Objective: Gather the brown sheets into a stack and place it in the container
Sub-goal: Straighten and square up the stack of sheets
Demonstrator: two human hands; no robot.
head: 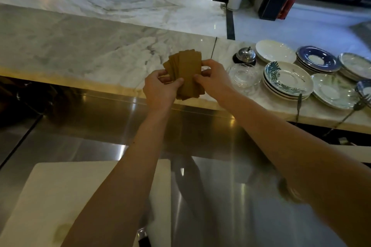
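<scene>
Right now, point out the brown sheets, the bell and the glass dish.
brown sheets (187,66): head view, on the front sheet's face.
bell (245,55): head view, on its shiny dome.
glass dish (244,75): head view, on its clear middle.

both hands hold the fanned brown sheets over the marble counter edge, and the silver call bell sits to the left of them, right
Not quite. The head view shows the silver call bell to the right of the fanned brown sheets, not the left. Both the left hand and right hand do hold them over the marble counter edge.
</scene>
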